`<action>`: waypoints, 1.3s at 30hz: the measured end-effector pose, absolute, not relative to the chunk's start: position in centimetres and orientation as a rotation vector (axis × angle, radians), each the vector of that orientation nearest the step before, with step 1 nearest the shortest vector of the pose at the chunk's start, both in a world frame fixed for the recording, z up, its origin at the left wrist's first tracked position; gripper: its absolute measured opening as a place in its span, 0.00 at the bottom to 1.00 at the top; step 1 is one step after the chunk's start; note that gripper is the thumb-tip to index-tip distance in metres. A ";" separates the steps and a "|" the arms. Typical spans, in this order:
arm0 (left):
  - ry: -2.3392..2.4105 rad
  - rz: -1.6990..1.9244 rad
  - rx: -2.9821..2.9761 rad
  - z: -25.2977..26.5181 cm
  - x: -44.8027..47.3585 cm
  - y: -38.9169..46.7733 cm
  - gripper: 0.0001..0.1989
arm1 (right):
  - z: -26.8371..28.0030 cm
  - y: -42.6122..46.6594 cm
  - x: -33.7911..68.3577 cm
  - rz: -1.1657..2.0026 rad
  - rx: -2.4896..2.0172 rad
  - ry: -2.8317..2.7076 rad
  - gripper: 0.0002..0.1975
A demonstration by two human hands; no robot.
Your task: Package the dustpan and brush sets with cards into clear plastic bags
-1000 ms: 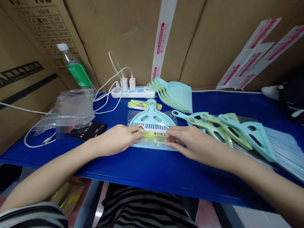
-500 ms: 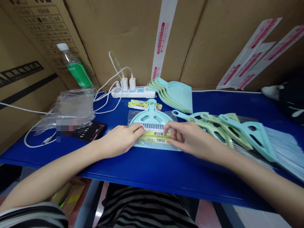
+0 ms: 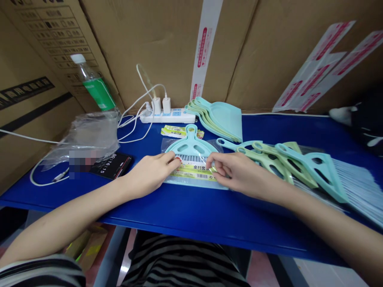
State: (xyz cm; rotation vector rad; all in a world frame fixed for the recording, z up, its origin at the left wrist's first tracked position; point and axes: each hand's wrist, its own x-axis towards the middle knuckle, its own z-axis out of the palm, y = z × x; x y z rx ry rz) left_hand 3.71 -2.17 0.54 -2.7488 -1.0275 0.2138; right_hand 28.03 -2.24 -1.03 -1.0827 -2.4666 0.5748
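A light blue brush-and-dustpan set (image 3: pixel 191 144) lies in front of me with clear plastic bag (image 3: pixel 219 146) around it, its handle pointing away. Across the grey bristles runs a yellow-and-white printed label (image 3: pixel 191 169). My left hand (image 3: pixel 154 171) is closed at the label's left end, thumb and fingers pressed together on it. At the opposite end, my right hand (image 3: pixel 231 169) is curled in a pinch on the label's edge. Whether the label is inside or outside the plastic I cannot tell.
Several blue and green brushes (image 3: pixel 314 171) lie to the right. Stacked dustpans (image 3: pixel 224 115), spare labels (image 3: pixel 175 131) and a power strip (image 3: pixel 179 118) stand behind. At left are plastic bags (image 3: pixel 95 133), a phone (image 3: pixel 115 165) and a bottle (image 3: pixel 100 93). Cardboard (image 3: pixel 167 40) rises behind.
The label's right end has bent slightly at my right fingers. My left fingers have shifted a little to the left; the set stays in place.
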 end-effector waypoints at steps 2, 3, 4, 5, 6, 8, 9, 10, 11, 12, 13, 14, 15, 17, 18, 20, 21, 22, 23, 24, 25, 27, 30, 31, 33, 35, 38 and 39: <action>-1.028 0.211 -2.748 0.6 3.7 -2.2 0.16 | -1.0 -2.2 28.1 0.548 -1.087 -2.477 0.07; -1.029 0.207 -2.747 0.6 3.7 -2.2 0.16 | -1.1 -2.3 28.1 0.536 -1.092 -2.485 0.07; -1.031 0.204 -2.748 0.6 3.7 -2.2 0.16 | -1.0 -2.3 28.1 0.519 -1.104 -2.493 0.07; -1.034 0.203 -2.749 0.6 3.6 -2.2 0.17 | -1.0 -2.3 28.1 0.498 -1.123 -2.505 0.08; -1.037 0.202 -2.749 0.6 3.6 -2.1 0.18 | -1.0 -2.4 28.1 0.473 -1.148 -2.515 0.08; -1.038 0.205 -2.747 0.5 3.6 -2.1 0.19 | -0.9 -2.4 28.2 0.438 -1.200 -2.535 0.08; -1.036 0.206 -2.745 0.5 3.5 -2.0 0.19 | -0.8 -2.4 28.3 0.430 -1.221 -2.544 0.08; -1.031 0.207 -2.743 0.4 3.5 -2.0 0.20 | -0.7 -2.4 28.3 0.428 -1.234 -2.550 0.08; -1.025 0.206 -2.740 0.4 3.5 -2.0 0.20 | -0.7 -2.4 28.4 0.430 -1.242 -2.556 0.08; -1.018 0.203 -2.738 0.4 3.5 -2.0 0.20 | -0.7 -2.3 28.4 0.427 -1.248 -2.559 0.08; -1.014 0.200 -2.736 0.4 3.5 -2.0 0.20 | -0.7 -2.3 28.5 0.420 -1.253 -2.562 0.07; -1.013 0.197 -2.734 0.4 3.5 -2.0 0.20 | -0.7 -2.3 28.5 0.406 -1.257 -2.565 0.07; -1.018 0.199 -2.736 0.4 3.5 -2.0 0.20 | -0.7 -2.3 28.5 0.393 -1.260 -2.569 0.07; -1.043 0.213 -2.746 0.4 3.5 -2.0 0.20 | -0.8 -2.3 28.5 0.375 -1.270 -2.582 0.08; -1.058 0.227 -2.755 0.4 3.6 -2.0 0.21 | -0.7 -2.3 28.5 0.372 -1.280 -2.589 0.08; -1.078 0.252 -2.767 0.5 3.6 -2.0 0.22 | -0.7 -2.3 28.4 0.369 -1.310 -2.599 0.09; -1.083 0.261 -2.766 0.5 3.6 -2.0 0.22 | -0.6 -2.3 28.4 0.364 -1.328 -2.602 0.09; -1.085 0.265 -2.757 0.5 3.6 -2.0 0.22 | -0.5 -2.4 28.3 0.354 -1.346 -2.605 0.09; -1.082 0.268 -2.745 0.5 3.6 -2.0 0.21 | -0.5 -2.4 28.3 0.343 -1.361 -2.607 0.09; -1.074 0.269 -2.732 0.5 3.6 -2.0 0.21 | -0.4 -2.4 28.3 0.332 -1.375 -2.610 0.09; -1.062 0.268 -2.721 0.4 3.6 -2.0 0.20 | -0.4 -2.4 28.2 0.323 -1.385 -2.614 0.09; -1.024 0.251 -2.703 0.4 3.6 -2.0 0.18 | -0.4 -2.4 28.2 0.308 -1.390 -2.624 0.10; -0.943 0.167 -2.691 0.2 3.5 -2.0 0.14 | -0.4 -2.4 28.1 0.278 -1.373 -2.639 0.11; -0.911 0.129 -2.690 0.1 3.5 -1.9 0.13 | -0.3 -2.4 28.0 0.262 -1.371 -2.643 0.11; -0.849 0.063 -2.692 0.0 3.4 -1.9 0.12 | -0.3 -2.5 28.0 0.231 -1.375 -2.650 0.11; -0.812 0.026 -2.697 -0.1 3.3 -1.9 0.11 | -0.3 -2.5 28.1 0.204 -1.372 -2.655 0.12; -0.785 0.022 -2.711 -0.1 3.3 -1.9 0.09 | -0.6 -2.5 28.2 0.160 -1.335 -2.660 0.12; -0.773 0.026 -2.715 -0.1 3.3 -1.9 0.09 | -0.7 -2.5 28.2 0.144 -1.311 -2.664 0.12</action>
